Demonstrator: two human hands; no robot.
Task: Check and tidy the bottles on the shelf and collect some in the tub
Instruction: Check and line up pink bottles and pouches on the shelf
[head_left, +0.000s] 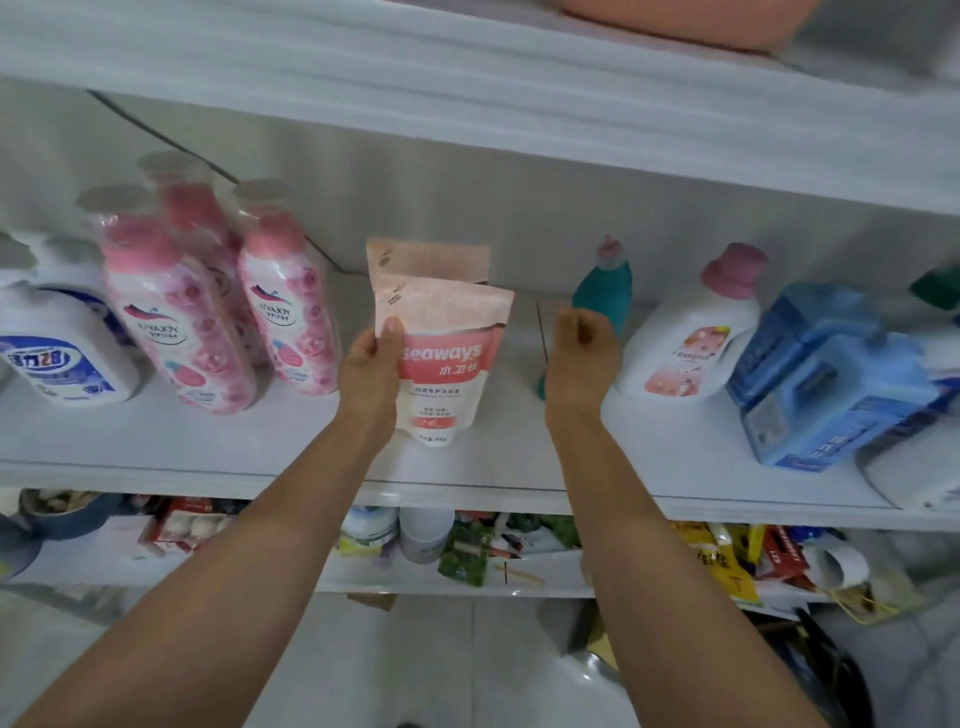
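Observation:
My left hand (371, 364) grips the left edge of a pink "seaways" refill pouch (449, 358), thumb on its front, at the middle of the white shelf (260, 441). A second pink pouch (431, 260) stands right behind it. My right hand (584, 353) hovers to the right of the pouch, fingers loosely curled and holding nothing, in front of a teal bottle (605, 288) with a pink nozzle. Three pink flowered bottles (176, 322) stand at the left. A pink tub (685, 21) shows partly on the top shelf.
A white and blue bottle (62, 353) stands far left. Right of my hand are a white jug with a pink cap (696, 338) and blue boxed jugs (826, 374). The lower shelf (467, 582) holds assorted packets and jars. Tiled floor lies below.

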